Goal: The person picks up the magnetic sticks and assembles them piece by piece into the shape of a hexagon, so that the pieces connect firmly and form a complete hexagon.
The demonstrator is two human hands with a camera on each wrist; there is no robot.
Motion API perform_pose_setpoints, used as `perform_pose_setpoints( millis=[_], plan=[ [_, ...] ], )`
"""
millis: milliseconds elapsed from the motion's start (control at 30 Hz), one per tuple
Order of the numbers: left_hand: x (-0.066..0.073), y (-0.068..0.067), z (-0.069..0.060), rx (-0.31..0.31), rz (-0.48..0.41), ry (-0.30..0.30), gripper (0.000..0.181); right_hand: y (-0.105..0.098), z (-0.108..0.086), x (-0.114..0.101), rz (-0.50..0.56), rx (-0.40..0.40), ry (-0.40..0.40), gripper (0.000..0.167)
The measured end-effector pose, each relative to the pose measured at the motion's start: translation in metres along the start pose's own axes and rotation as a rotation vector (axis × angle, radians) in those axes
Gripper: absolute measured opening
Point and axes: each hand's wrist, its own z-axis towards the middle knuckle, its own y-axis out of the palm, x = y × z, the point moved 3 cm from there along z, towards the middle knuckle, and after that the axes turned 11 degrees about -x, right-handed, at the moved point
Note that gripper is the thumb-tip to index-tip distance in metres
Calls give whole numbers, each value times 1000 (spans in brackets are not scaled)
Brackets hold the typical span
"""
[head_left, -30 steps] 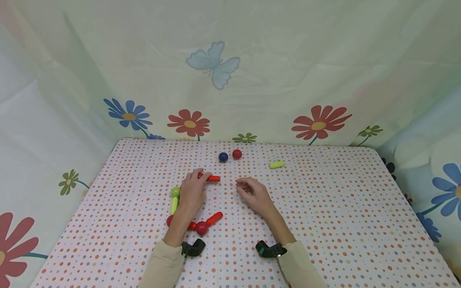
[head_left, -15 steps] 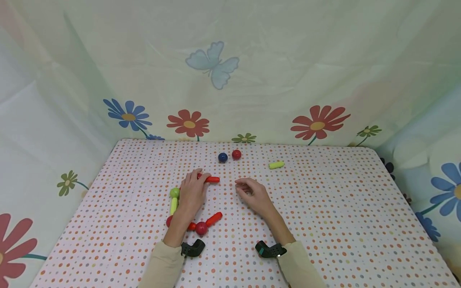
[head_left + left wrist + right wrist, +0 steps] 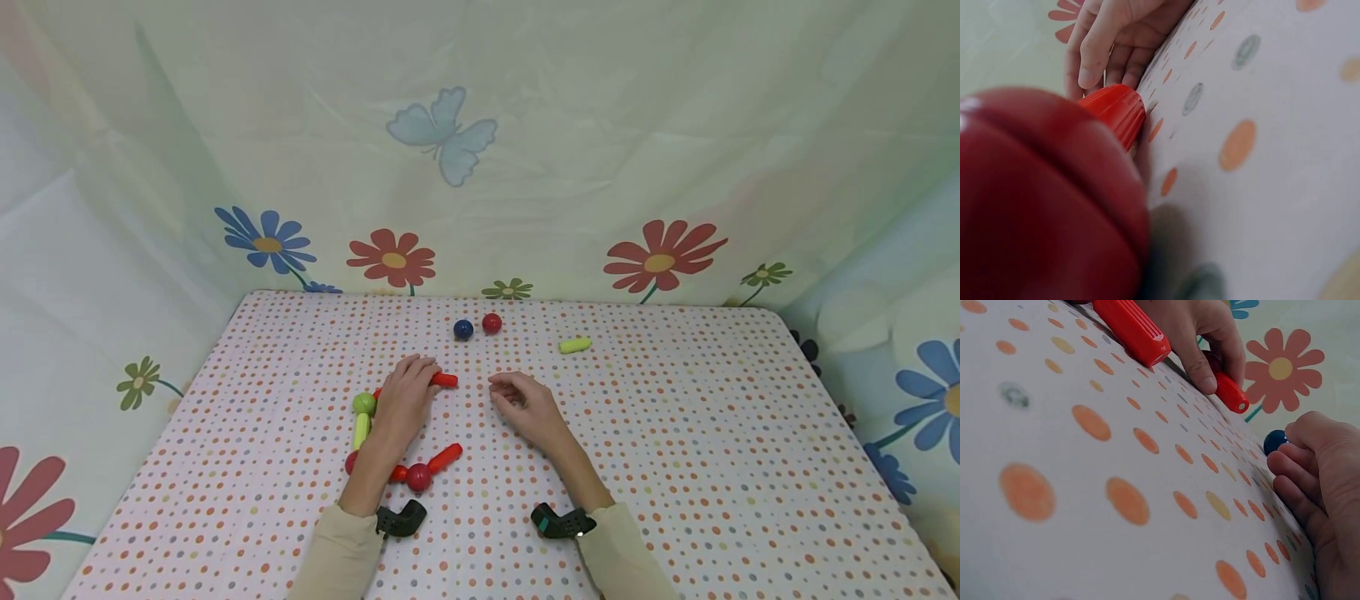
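A green ball (image 3: 363, 403) is sitting on a dotted tablecloth (image 3: 697, 450), joined into a chain of toy pieces. Just right of the green ball, a person's left hand (image 3: 405, 402) is curling its thumb and fingers round a dark red ball (image 3: 1213, 360), and a red rod (image 3: 444, 380) is jutting out from under them, pointing away from the green ball. A short red piece (image 3: 377, 393) is showing between the green ball and this hand; whether it is meeting the held ball is hidden. Well right of the green ball, the right hand (image 3: 523, 406) is lying idle, thumb and fingers apart and loosely bent.

From the green ball toward the person, the chain is running through a yellow-green rod (image 3: 362, 431), a crimson ball (image 3: 351, 462) partly covered by the left wrist, a second rod (image 3: 398, 473), a magenta ball (image 3: 418, 477) and an angled rod (image 3: 446, 458). Beyond and right of the green ball, a navy ball (image 3: 463, 330) and a glossy red ball (image 3: 492, 323) are lying near each other; farther right, a loose rod (image 3: 574, 345) is lying.
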Motion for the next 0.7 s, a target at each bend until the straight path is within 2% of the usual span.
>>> perform_pose_setpoints(
  millis=[367, 500, 700],
  plan=[
    [0, 1, -2, 38, -14, 64, 31, -1, 1, -1, 25, 11, 17, 22],
    [0, 0, -3, 40, 16, 74, 31, -2, 6, 0, 8, 76, 5, 21],
    [1, 0, -2, 47, 36, 75, 31, -4, 25, 4, -33, 212, 9, 22]
  ],
)
